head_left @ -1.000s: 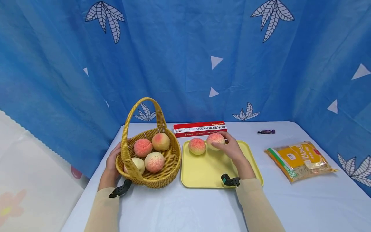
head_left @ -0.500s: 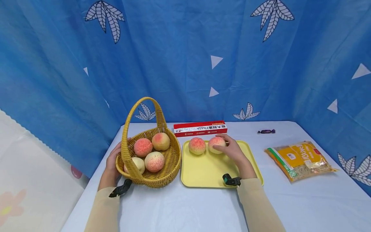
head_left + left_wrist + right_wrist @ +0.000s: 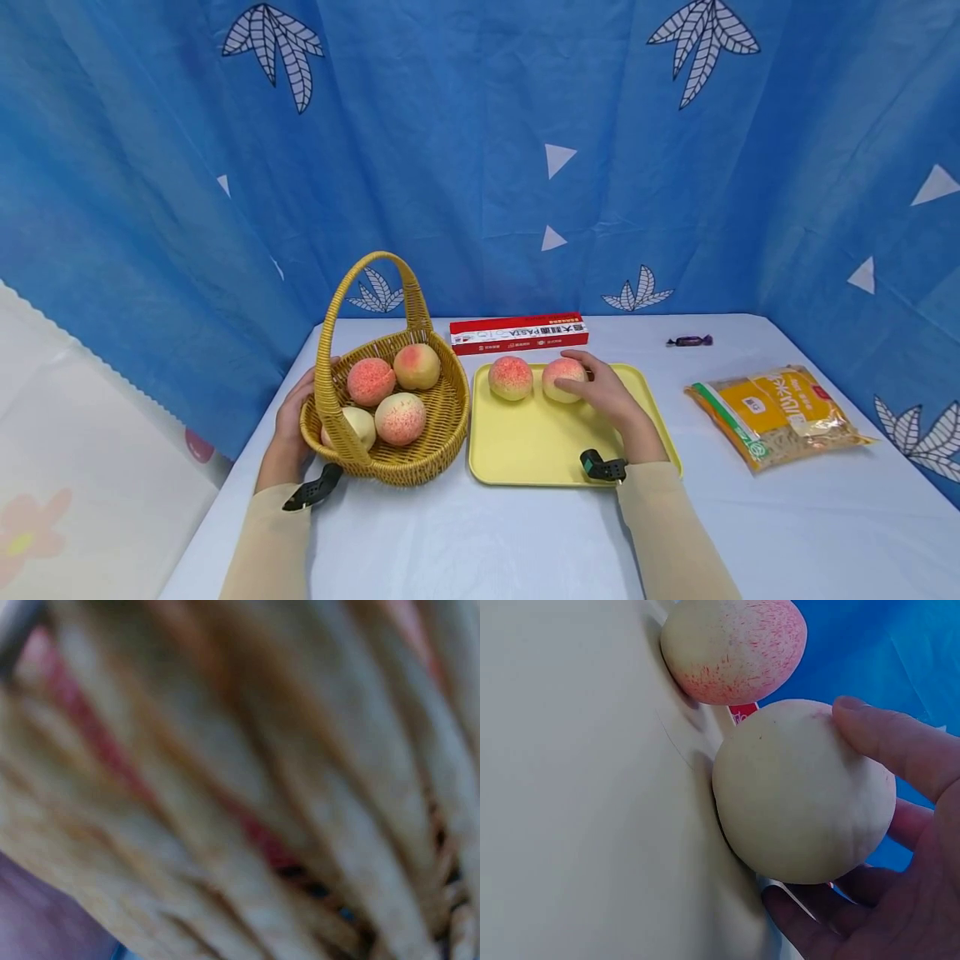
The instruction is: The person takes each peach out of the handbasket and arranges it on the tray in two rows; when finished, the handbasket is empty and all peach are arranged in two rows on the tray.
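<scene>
Tan fingers of weave fill the left wrist view, which is blurred; it is the wall of a wicker basket (image 3: 442, 454) with a tall handle. Inside the basket are several peaches, among them a speckled peach (image 3: 400, 419) and a redder peach (image 3: 371, 382). My left hand (image 3: 290, 414) holds the basket's left side, its fingertips partly hidden by the handle. On the yellow tray (image 3: 528, 454), my right hand (image 3: 609, 393) grips a pale pink peach (image 3: 799, 799) between thumb and fingers, at the tray surface. Just left of it another peach (image 3: 511, 378) sits on the tray.
Behind the tray lies a red and white pasta box (image 3: 519, 333). To the right are a purple wrapped candy (image 3: 689, 341) and an orange bag of grain (image 3: 780, 415). A blue curtain (image 3: 480, 167) hangs behind the white table (image 3: 465, 542).
My right hand has moved slightly right and down with the peach, which has come down onto the tray's far part. The left hand and the basket have stayed in place.
</scene>
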The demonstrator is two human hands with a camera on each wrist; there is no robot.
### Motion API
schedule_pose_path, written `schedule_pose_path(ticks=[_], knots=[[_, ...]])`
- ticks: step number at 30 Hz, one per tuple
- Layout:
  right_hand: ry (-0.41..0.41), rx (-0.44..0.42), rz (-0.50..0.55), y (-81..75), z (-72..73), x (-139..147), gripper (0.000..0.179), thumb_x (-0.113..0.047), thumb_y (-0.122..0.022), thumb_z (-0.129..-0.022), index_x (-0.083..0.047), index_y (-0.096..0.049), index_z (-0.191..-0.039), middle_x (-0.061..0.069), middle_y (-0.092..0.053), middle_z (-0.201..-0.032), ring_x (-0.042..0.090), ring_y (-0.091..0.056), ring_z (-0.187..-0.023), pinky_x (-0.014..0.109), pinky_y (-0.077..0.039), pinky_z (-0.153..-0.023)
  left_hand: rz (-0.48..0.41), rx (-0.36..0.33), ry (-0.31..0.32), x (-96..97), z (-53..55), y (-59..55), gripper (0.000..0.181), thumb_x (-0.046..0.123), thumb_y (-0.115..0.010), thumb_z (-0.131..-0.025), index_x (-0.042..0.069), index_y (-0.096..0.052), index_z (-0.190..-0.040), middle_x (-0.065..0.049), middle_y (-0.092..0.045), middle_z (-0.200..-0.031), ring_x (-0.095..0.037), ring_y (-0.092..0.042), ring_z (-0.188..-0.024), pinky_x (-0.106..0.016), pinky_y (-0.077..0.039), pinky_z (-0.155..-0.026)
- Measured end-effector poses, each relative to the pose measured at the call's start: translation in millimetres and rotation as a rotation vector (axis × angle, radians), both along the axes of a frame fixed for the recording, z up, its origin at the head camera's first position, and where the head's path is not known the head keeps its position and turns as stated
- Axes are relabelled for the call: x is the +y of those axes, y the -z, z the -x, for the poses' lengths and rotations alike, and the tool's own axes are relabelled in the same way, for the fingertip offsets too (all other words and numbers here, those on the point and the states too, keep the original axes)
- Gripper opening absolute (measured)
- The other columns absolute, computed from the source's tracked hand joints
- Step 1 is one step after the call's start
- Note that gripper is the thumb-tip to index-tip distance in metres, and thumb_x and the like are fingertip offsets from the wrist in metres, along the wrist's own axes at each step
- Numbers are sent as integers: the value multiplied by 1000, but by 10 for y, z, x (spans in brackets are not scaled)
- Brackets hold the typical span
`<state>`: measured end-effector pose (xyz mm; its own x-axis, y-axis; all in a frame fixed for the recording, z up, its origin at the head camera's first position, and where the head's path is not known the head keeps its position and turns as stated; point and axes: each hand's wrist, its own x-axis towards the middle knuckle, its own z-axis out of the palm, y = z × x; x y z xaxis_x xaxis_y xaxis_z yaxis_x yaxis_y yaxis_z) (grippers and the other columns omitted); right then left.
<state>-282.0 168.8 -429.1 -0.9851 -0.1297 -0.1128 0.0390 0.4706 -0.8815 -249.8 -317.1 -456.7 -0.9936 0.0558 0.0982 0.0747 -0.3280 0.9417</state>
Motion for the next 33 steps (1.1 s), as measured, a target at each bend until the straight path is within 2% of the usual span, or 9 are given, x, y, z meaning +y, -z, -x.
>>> schedule_pose_path(ticks=[4,8,20,33], knots=[[-29,0,-7,9,0,22,69,-34,-70,-93,-21,-38,-153,16,-40,-155,36,-40,-138,57,-38,-113,-9,-15,-13,-2,1,7,48,19,-36,-107,9,-36,-154,9,-48,-141,-4,-50,-120,-15,-49,-93],[-50,11,-10,26,5,30,71,-33,-71,-92,-21,-37,-153,16,-40,-154,37,-41,-138,57,-39,-112,-19,-23,-17,-6,0,16,49,20,-37,-107,9,-36,-155,9,-48,-142,-4,-49,-123,-15,-49,-93],[-7,58,-4,-1,21,-5,64,-31,-68,-94,-18,-42,-150,14,-37,-158,38,-32,-146,61,-32,-116,-29,-18,-10,-7,1,13,50,20,-38,-107,8,-34,-155,8,-49,-142,-4,-50,-122,-15,-50,-92],[-4,200,2,-237,-48,-73,58,-29,-68,-95,-14,-47,-147,17,-34,-159,41,-23,-150,67,-30,-114,-5,-34,-26,4,-8,-13,49,20,-36,-107,10,-36,-155,10,-47,-142,-3,-48,-124,-14,-49,-93]])
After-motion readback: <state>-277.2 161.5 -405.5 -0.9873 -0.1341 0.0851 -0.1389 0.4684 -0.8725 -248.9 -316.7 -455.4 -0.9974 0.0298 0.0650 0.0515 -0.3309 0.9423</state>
